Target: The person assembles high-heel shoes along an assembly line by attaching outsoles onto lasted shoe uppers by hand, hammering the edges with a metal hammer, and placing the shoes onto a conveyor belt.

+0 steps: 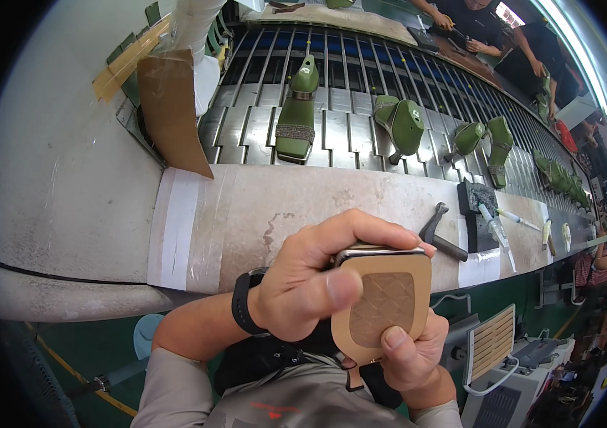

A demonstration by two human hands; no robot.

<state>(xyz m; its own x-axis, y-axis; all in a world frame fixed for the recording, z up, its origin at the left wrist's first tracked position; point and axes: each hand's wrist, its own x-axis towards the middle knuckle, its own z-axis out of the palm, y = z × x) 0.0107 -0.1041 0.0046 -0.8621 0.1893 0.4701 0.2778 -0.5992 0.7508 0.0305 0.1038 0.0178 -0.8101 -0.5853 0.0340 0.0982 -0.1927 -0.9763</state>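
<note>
Between my hands is a heeled shoe [383, 303], held with its tan sole facing me. The sole has a brown, quilted-pattern patch at the forefoot and a dark, shiny rim round the squarish toe. My left hand [310, 274], with a black watch on the wrist, curls its fingers over the toe edge; its thumb is blurred by motion over the sole. My right hand [417, 353] grips the lower right side, thumb pressed on the sole near the patch, its other fingers hidden behind. A narrow dark heel shows below, near my body.
A hammer [444, 235] lies right of my hands, beside a black block [476, 203] and a syringe-like tool [496, 232]. Beyond the pale bench edge [303, 200], a slatted metal conveyor carries several green shoe lasts [296, 121]. Cardboard [171, 107] stands at left. Other people work at far right.
</note>
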